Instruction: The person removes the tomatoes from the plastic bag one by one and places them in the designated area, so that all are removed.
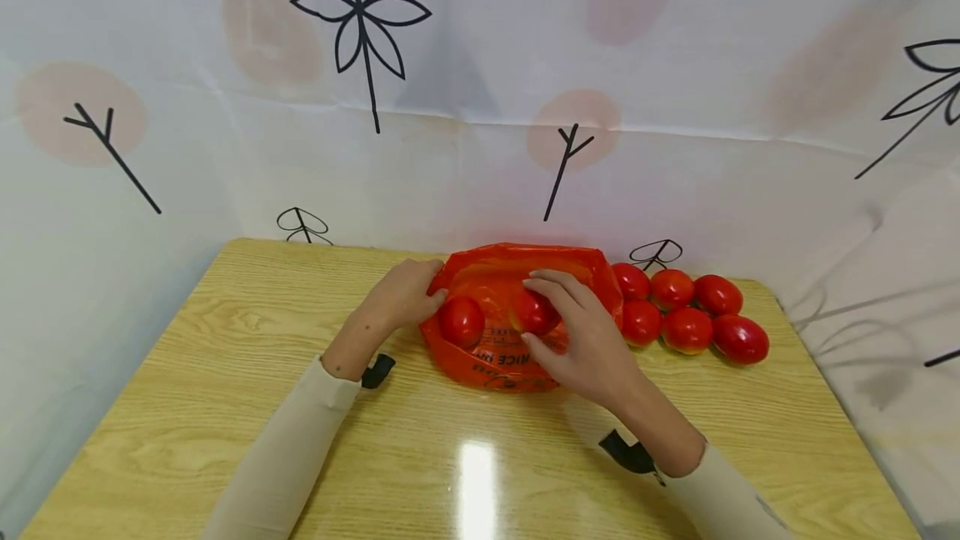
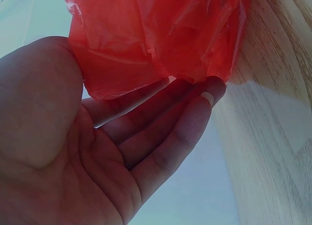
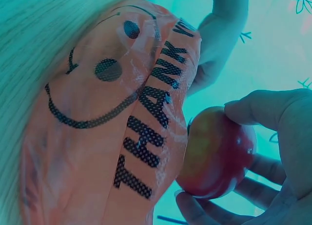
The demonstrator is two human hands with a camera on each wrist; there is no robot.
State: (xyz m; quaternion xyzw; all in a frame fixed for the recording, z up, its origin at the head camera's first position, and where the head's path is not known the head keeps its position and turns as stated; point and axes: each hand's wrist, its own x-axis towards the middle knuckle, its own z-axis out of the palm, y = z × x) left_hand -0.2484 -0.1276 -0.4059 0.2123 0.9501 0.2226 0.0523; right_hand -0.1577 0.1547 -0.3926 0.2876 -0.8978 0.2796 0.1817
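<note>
A red plastic bag with black print sits open on the wooden table; a smiling face and "THANK YOU" show on its side in the right wrist view. My left hand holds the bag's left rim, thumb on the inner side and fingers outside. In the left wrist view the red film lies between that thumb and the fingers. My right hand grips a red and yellow apple between thumb and fingers, over the bag's mouth. Another round red fruit lies inside the bag at the left.
To the right of the bag, several red fruits stand in two rows, among them a longer, oval one at the front right. The wooden table meets a white patterned cloth at its back edge.
</note>
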